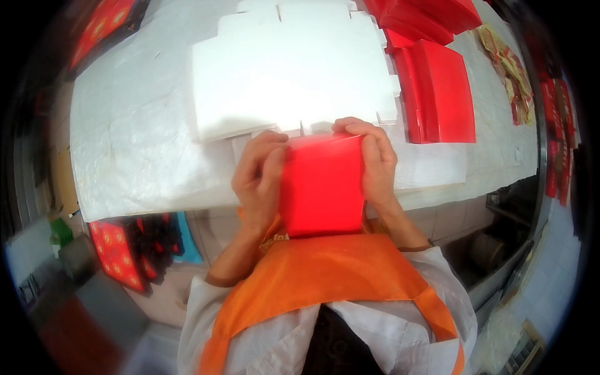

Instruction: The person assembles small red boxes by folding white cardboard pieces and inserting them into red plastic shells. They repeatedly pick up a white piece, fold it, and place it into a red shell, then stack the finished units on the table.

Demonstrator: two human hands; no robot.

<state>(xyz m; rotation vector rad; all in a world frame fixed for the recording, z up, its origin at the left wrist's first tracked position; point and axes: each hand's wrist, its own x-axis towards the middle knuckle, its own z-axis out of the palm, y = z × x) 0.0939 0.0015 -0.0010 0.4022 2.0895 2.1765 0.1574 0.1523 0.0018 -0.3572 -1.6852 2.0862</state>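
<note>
Between my two hands, at the table's near edge and against my orange apron, is a red cardboard box [324, 187]. My left hand [259, 172] grips its left side with fingers curled at the far corner. On the right side, my right hand [375, 156] holds it the same way, fingers bent over the far edge. The box's underside and any contents are hidden. Just beyond my hands lies a stack of flat white die-cut cardboard sheets [294, 69] with notched edges.
Several red boxes [447, 94] stand right of the stack. A heap of yellow and red packets [509, 72] lies farther right on the white-covered table [131, 150]. A red and black printed box [103, 28] is at the far left. Red printed boxes [119, 250] sit below the table's left side.
</note>
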